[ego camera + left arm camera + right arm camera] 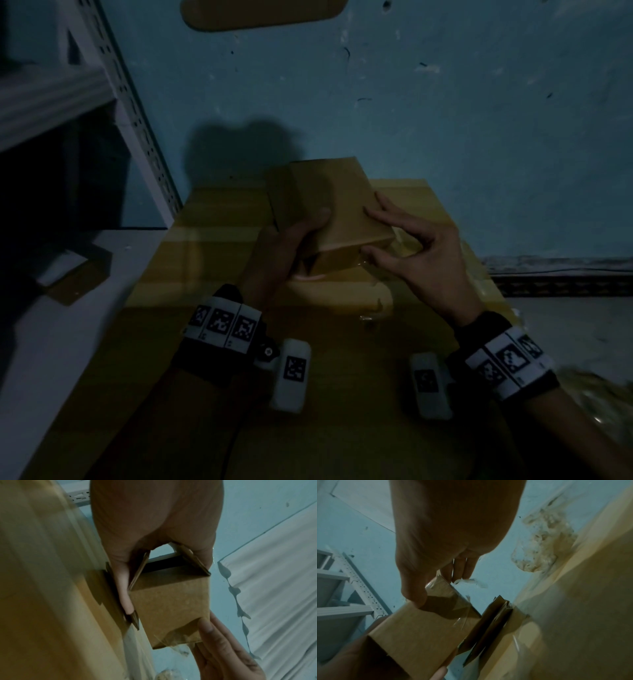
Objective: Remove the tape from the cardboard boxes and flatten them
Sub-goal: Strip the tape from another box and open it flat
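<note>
I hold a small brown cardboard box [335,205] above a large flat-topped cardboard box [239,325]. My left hand [289,238] grips its left side, thumb on top. In the left wrist view that hand [154,527] clasps the open end of the box [171,601], whose flaps stick out. My right hand [411,246] pinches the near taped end, fingers on the top edge and thumb on the end face. Clear tape [450,592] wraps this corner of the box [419,628] under my right thumb [414,596]. A loose strip of tape [171,638] shows at the closed end.
A white perforated metal rack [137,113] stands at the left against the blue wall [445,137]. A flattened cardboard piece [78,277] lies on the pale surface at the left. A crumpled wad of used tape [542,547] sits beside the large box.
</note>
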